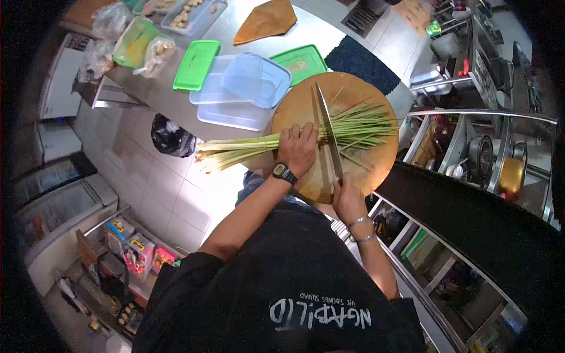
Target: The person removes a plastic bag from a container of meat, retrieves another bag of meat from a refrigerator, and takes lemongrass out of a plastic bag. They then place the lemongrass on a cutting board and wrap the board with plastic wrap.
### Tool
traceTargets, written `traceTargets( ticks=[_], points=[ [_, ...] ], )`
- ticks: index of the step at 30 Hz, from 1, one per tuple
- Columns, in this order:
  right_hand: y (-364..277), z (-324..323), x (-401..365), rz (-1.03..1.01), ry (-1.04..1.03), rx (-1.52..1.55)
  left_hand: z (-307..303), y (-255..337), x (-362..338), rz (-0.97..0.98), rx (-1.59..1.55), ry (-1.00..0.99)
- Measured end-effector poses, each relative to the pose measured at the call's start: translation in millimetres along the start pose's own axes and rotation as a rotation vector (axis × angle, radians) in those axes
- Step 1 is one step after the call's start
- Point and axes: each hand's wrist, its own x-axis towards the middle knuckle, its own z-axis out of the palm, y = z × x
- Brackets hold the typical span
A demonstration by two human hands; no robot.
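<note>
On a round wooden board (pixel 306 182) lies a bundle of long green stalks (pixel 247 145), pale ends to the left and thin green ends to the right. My left hand (pixel 298 152), with a watch on its wrist, presses down on the bundle, fingers wrapped over it. My right hand (pixel 348 200) is closed around the handle of a long knife (pixel 331 132). Its blade points away from me and lies across the stalks, just right of my left fingers. The handle is mostly hidden in my fist.
Left of the board are clear plastic containers (pixel 232 112) and a green lid (pixel 197 65); another green lid (pixel 300 63) touches the board's far side. Farther off lie an orange cloth (pixel 268 22) and bagged food (pixel 156 56). A dark mat (pixel 360 62) is beyond the board.
</note>
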Motion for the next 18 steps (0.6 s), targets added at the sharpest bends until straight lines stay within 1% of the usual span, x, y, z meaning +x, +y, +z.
traceTargets(
  ticks=[1,2,3,4,6,7,9,10,12,13,15,16,17,18],
  points=[
    [-1,-1,-4,0.071,-0.062,0.004,2,-2,2,-0.003,0.001,-0.001],
    [1,7,1,-0.112,0.124,-0.086,5,-4,1,-0.013,-0.009,-0.006],
    [4,13,18,-0.116,0.142,-0.049,8,-2,-1,-0.019,-0.023,-0.009],
    [0,14,42,-0.111,0.171,-0.013,8,1,-1,0.000,-0.034,-0.017],
    [-19,5,83,-0.015,0.106,0.038,3,1,2,-0.031,-0.029,0.040],
    [-22,2,81,-0.017,0.114,0.046,0,0,3,-0.023,-0.022,0.042],
    [-20,-5,67,0.049,0.004,0.069,-5,3,2,-0.011,-0.001,-0.004],
    [-9,-3,54,0.044,0.007,0.061,-4,6,3,-0.016,-0.003,0.005],
    [15,15,19,-0.141,0.185,0.057,-1,3,1,-0.031,0.007,-0.032],
    [16,14,12,-0.148,0.180,0.058,0,2,1,-0.037,0.013,-0.032],
    [9,1,2,0.010,-0.023,0.031,3,2,0,-0.031,-0.010,-0.022],
    [-4,-6,12,-0.105,0.042,-0.021,2,-1,-2,-0.034,-0.006,-0.034],
    [-4,5,31,-0.092,0.041,-0.013,1,-1,-1,-0.059,-0.007,-0.048],
    [2,20,55,0.007,0.013,0.037,2,3,3,-0.078,-0.013,-0.052]
  ],
)
